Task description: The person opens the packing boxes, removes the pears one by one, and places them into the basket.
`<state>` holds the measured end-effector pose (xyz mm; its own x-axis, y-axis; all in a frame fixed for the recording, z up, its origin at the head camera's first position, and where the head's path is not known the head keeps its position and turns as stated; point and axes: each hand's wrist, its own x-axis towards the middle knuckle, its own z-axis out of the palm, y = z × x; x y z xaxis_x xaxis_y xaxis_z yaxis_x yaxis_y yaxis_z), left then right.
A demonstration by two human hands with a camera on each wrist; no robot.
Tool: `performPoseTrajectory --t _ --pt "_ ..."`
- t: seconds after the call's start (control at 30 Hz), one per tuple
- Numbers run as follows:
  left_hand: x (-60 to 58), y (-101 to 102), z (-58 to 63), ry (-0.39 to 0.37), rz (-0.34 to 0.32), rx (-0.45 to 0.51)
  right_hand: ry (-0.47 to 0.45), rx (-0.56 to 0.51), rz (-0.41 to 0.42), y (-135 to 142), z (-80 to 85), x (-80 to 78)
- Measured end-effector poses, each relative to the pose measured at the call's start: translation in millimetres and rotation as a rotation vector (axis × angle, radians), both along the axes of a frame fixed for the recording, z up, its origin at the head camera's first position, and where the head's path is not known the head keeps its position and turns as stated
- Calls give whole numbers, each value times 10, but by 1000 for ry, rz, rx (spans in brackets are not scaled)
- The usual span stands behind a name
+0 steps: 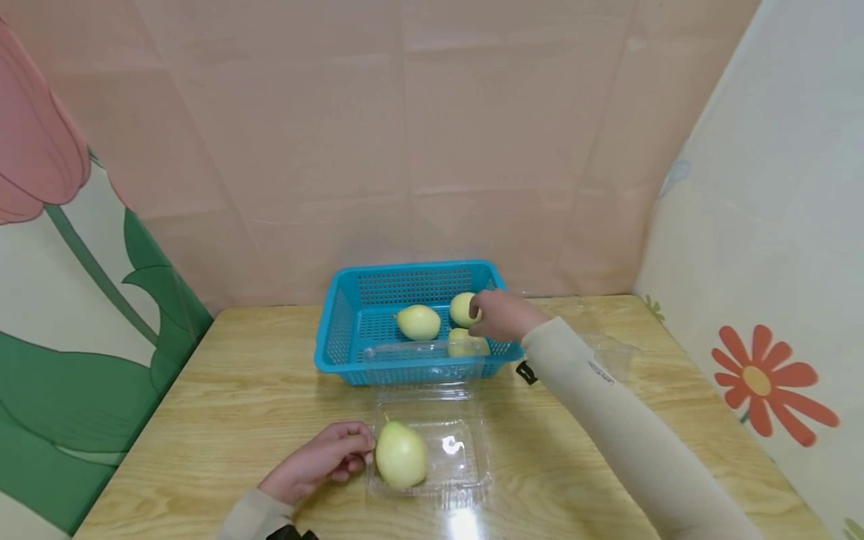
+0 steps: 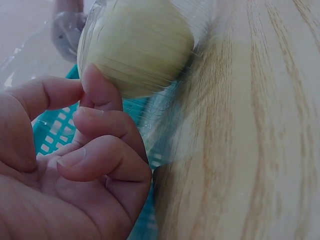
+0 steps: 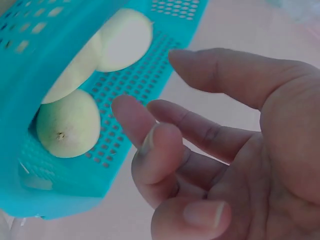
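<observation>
A clear plastic clamshell box (image 1: 466,450) lies with its lid raised toward the basket. One yellow-green pear (image 1: 401,455) rests in its left half, stem pointing away. My left hand (image 1: 337,454) pinches the box's left rim between thumb and index finger, its other fingers curled, as the left wrist view shows. Behind the box stands a blue plastic basket (image 1: 418,265) holding three pears, including one at the left (image 1: 418,322). My right hand (image 1: 502,315) reaches over the basket's right side, close to the other two. In the right wrist view its bent fingers (image 3: 157,155) and thumb are spread apart, holding nothing.
Another clear plastic container (image 1: 610,352) sits on the wooden table (image 1: 256,375) to the right, partly behind my right sleeve. The box's raised lid (image 1: 425,364) overlaps the basket's front. A pink-covered wall (image 1: 405,150) rises behind, with flower-printed panels on both sides.
</observation>
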<state>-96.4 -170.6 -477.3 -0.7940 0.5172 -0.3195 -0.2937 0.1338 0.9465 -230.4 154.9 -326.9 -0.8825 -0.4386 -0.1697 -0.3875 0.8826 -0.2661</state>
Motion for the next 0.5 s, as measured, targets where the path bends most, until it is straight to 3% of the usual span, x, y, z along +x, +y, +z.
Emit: performPoseTrajectory --t 0.27,0.5 --pt "-4 -5 -23 2 -12 20 -3 -75 2 174 -6 245" --pt "-9 -15 -18 12 -13 26 -51 -78 -18 228 -22 534"
